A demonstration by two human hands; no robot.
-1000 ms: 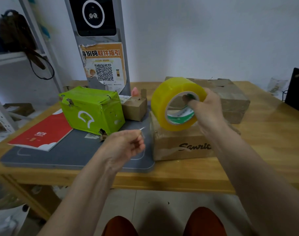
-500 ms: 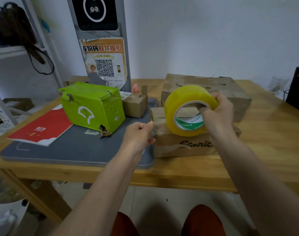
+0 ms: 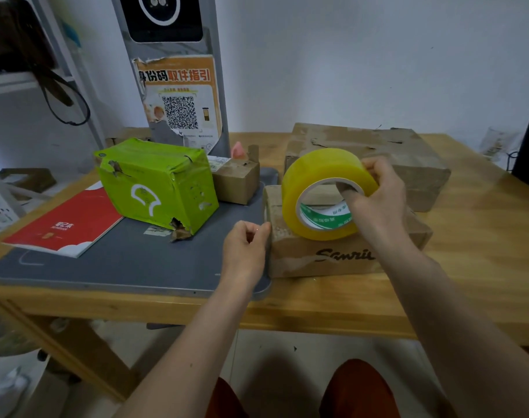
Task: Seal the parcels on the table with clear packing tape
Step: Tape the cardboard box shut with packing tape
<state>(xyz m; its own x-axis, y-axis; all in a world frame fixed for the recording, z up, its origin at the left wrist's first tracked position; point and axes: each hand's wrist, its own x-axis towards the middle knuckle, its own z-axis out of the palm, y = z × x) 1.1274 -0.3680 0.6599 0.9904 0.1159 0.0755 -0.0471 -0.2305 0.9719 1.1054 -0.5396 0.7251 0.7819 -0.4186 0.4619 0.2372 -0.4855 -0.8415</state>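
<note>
My right hand (image 3: 375, 200) grips a big yellowish roll of clear packing tape (image 3: 320, 194), fingers through its core. The roll rests on top of a brown cardboard parcel (image 3: 326, 254) printed with dark script. My left hand (image 3: 246, 242) pinches the free end of the tape at that parcel's left top edge. A larger brown parcel (image 3: 408, 158) lies behind it. A green parcel (image 3: 157, 182) with torn corners sits to the left on a grey mat (image 3: 130, 263), with a small brown box (image 3: 236, 182) behind it.
A red booklet (image 3: 64, 224) lies on the mat's left part. A grey kiosk post (image 3: 178, 73) with an orange QR poster stands at the back of the wooden table (image 3: 483, 251). A dark screen edge (image 3: 528, 146) is at far right. A shelf with a bag stands at the left.
The roll has come down from mid-air onto the script-printed parcel. My left hand has moved right and forward to the parcel's left edge with the tape end.
</note>
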